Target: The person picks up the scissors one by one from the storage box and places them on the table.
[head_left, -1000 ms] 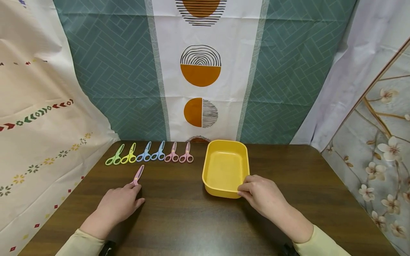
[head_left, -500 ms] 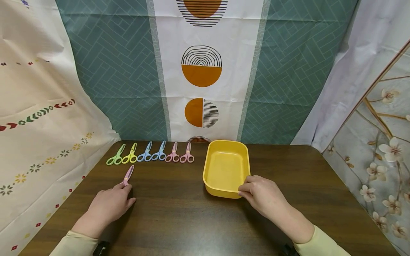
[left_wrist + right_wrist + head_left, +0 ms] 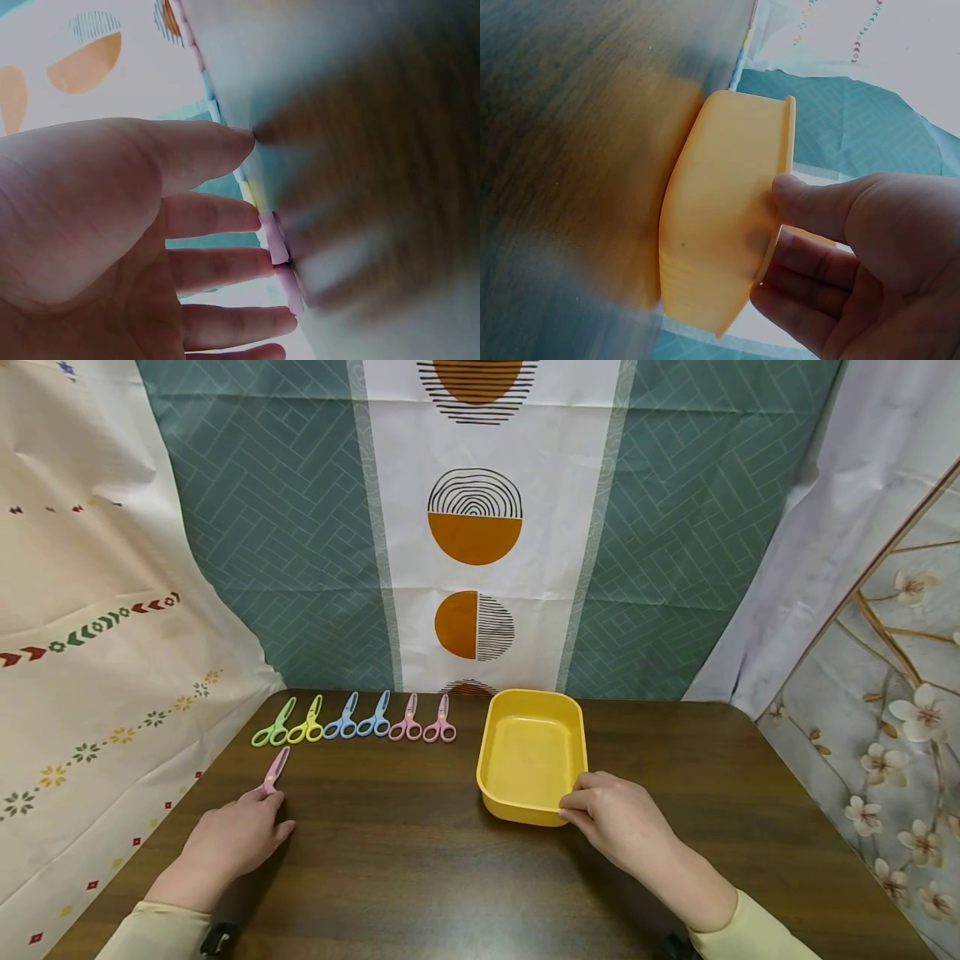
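Note:
At the left of the table, my left hand (image 3: 234,837) rests its fingertips on the handles of a pair of pink scissors (image 3: 276,768), whose blades point away from me. The left wrist view has those fingers straight, touching the pink handle (image 3: 275,238), with the thumb apart from it. My right hand (image 3: 618,818) pinches the near right corner of a yellow plastic bin (image 3: 489,797), thumb outside the rim and fingers inside, as the right wrist view (image 3: 727,172) of the bin shows. Nothing lies inside the bin, which stands upright on the table.
Along the back left runs a row of scissors: green (image 3: 273,731), yellow (image 3: 307,727), two blue (image 3: 342,723) and two pink (image 3: 406,725). Patterned cloths (image 3: 660,527) hang behind and at both sides of the brown wooden table (image 3: 420,877).
My left hand has slid left across the table, and the pink scissors under its fingertips have moved with it. The right hand keeps its hold on the bin, which stays in place.

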Tool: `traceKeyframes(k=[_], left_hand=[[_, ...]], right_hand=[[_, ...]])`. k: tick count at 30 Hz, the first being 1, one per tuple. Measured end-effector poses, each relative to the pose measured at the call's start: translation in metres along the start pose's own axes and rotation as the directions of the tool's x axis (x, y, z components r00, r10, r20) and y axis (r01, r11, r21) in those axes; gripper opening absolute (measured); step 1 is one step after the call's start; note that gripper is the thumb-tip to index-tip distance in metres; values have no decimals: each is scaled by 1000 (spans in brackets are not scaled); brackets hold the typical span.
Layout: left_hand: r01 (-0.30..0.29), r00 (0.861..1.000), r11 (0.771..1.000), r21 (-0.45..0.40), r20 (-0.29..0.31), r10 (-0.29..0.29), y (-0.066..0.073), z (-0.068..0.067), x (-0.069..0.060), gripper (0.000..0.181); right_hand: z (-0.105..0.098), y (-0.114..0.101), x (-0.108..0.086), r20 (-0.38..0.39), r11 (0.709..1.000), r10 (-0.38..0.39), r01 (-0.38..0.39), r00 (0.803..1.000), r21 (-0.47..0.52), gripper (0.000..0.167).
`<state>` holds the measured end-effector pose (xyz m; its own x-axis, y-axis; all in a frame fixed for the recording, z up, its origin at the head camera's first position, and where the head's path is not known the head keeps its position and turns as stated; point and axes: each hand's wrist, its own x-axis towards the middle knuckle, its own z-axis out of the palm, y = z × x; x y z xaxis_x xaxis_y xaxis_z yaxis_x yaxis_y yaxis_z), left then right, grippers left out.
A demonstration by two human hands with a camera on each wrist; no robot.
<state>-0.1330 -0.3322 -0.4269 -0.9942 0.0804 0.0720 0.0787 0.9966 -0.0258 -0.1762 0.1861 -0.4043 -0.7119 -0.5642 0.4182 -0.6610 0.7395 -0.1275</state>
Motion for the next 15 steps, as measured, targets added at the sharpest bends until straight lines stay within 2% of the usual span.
traceKeyframes(k=[15], left_hand=[[28, 999, 1000, -14, 37, -28, -11, 0, 2, 49]], right_hand=[[1, 0, -1, -14, 1000, -16, 16, 1000, -3, 13]])
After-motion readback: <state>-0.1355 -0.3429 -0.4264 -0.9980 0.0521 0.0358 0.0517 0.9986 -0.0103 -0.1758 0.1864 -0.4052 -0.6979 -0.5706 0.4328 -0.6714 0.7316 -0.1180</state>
